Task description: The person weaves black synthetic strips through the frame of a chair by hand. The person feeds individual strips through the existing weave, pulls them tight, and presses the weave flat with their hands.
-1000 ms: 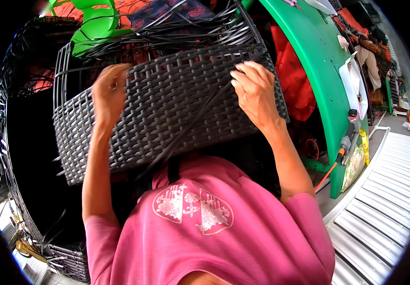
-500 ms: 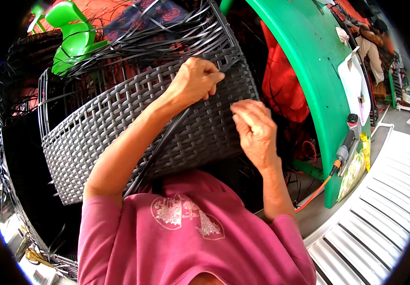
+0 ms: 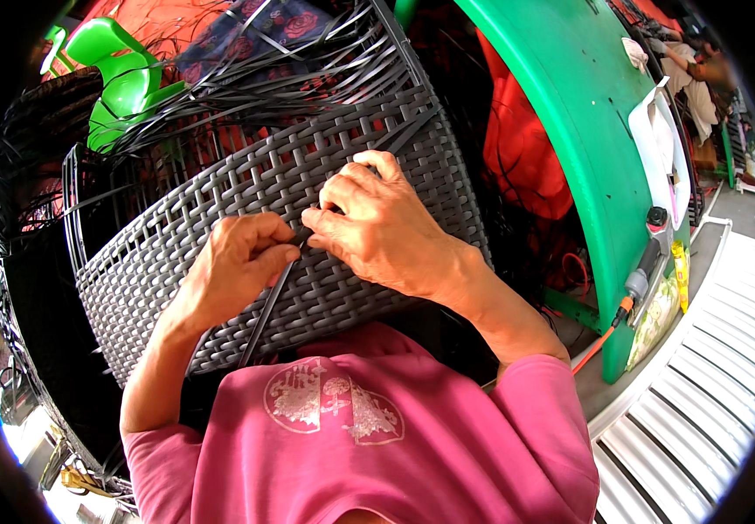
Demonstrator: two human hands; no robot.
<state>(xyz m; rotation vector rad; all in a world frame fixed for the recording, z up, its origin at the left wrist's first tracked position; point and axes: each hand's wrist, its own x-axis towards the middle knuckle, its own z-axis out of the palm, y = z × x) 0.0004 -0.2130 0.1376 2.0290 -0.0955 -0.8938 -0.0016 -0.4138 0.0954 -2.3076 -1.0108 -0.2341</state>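
Observation:
A dark grey woven wicker panel (image 3: pixel 168 249) leans in front of me, with loose strands fanning out past its far edge. Over its middle, my left hand (image 3: pixel 242 262) pinches a long black plastic strip (image 3: pixel 266 316) that trails down toward my lap. My right hand (image 3: pixel 377 218) meets it just to the right, thumb and fingertips closed on the same strip. The fingertips of both hands almost touch. From behind my right hand the strip seems to run up toward the panel's upper right corner, where a slanting piece (image 3: pixel 408 129) lies on the weave.
A green table (image 3: pixel 570 113) curves along the right, with a power tool (image 3: pixel 648 262) on an orange cord by its near end. White slats (image 3: pixel 701 375) lie at the lower right. A small green chair (image 3: pixel 124 83) stands far left. Another person (image 3: pixel 701 74) works at the far right.
My left hand has come down and left from the panel's upper corner. My right hand has moved left across the panel, and both now grip the strip near its middle.

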